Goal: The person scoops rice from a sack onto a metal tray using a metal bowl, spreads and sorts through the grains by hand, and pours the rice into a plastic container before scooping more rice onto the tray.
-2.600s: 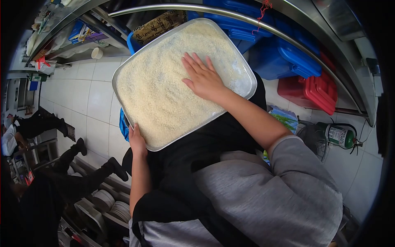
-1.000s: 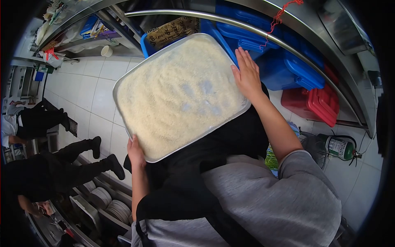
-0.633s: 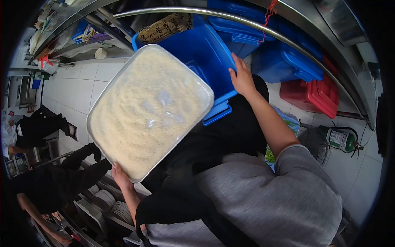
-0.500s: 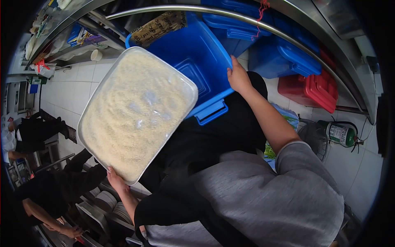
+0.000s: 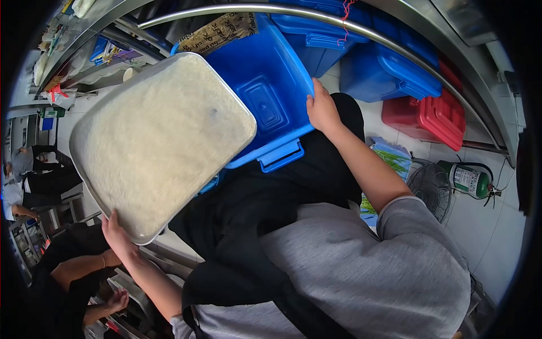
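My left hand [image 5: 117,234] grips the near lower corner of a metal tray [image 5: 248,123], thumb on top and the other fingers hidden beneath. Pale fine grains [image 5: 152,135], perhaps crumbs or rice, cover the tray in a layer. The tray's far right part overlaps the open mouth of a blue plastic bin [image 5: 285,73], whose visible floor is bare. Fingers of my right hand [image 5: 323,107] are closed over the bin's right rim. A blue clip handle [image 5: 282,157] hangs on the bin's near side. Printed brown paper [image 5: 217,33] lies at its far rim.
Lidded blue bins [image 5: 389,70] and a red bin [image 5: 429,118] stand to the right under a metal rail [image 5: 271,9]. A fan [image 5: 430,183] and green cylinder [image 5: 468,179] are farther right. At lower left, another person's hand [image 5: 117,300] is near.
The tray has moved left and tilted, uncovering more of the bin's floor, and its grains have spread more evenly. My left hand moved left with it. My right hand stays on the rim.
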Available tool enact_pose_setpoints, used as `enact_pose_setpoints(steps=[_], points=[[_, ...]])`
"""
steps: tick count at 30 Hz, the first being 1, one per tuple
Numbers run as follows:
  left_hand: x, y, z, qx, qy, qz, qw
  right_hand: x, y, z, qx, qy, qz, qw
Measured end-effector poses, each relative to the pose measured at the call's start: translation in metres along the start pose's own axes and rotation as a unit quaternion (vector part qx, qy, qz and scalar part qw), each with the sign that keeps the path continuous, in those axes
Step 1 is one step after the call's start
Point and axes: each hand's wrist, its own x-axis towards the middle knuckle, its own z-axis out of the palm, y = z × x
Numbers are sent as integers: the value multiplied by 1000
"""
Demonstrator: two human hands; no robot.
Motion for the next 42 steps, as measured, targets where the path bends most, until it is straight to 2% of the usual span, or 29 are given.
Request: enact_pose_setpoints(steps=[2, 4, 6, 8, 11, 14, 17, 21, 24, 32, 34, 35, 36, 38, 40, 42], points=[[-3, 19, 14, -10, -2, 1, 1000, 0, 0, 0, 3, 5, -4, 1000], [-4, 33, 29, 29, -34, 59, 997, 0, -1, 0, 1, 3, 3, 1000], [-10, 43, 56, 28, -28, 71, 997, 0, 3, 4, 4, 9, -3, 1000], [-12, 49, 81, -24, -76, 110, 991, 1, 6, 5, 5, 17, -9, 1000], [-20, 68, 120, -34, -147, 106, 983, 0, 8, 5, 12, 14, -18, 1000], [-26, 80, 149, 21, -184, 161, 969, 2, 9, 5, 14, 29, -31, 999], [-38, 79, 178, 143, -152, 263, 942, 3, 6, 4, 13, 25, -19, 999], [-46, 58, 201, 205, -127, 330, 913, 4, 7, 6, 12, 32, -15, 999], [-55, 53, 206, 204, -138, 378, 893, 5, 9, 7, 13, 39, -22, 999], [-55, 48, 212, 199, -154, 338, 907, 5, 6, 6, 19, 40, -22, 999], [-53, 36, 217, 196, -157, 285, 925, 5, 2, 6, 13, 38, -5, 999], [-57, 30, 220, 204, -159, 299, 919, 4, 1, 6, 13, 39, -8, 999], [-61, 27, 224, 209, -141, 407, 878, 2, -1, 8, 31, 35, -13, 999], [-61, 27, 221, 244, -213, 484, 813, -7, -9, 15, 55, 25, -25, 998], [-63, 32, 219, 266, -222, 460, 818, -16, -23, 18, 94, 20, -51, 994], [-68, 31, 217, 292, -228, 433, 822, -18, -27, 18, 97, 16, -38, 994]])
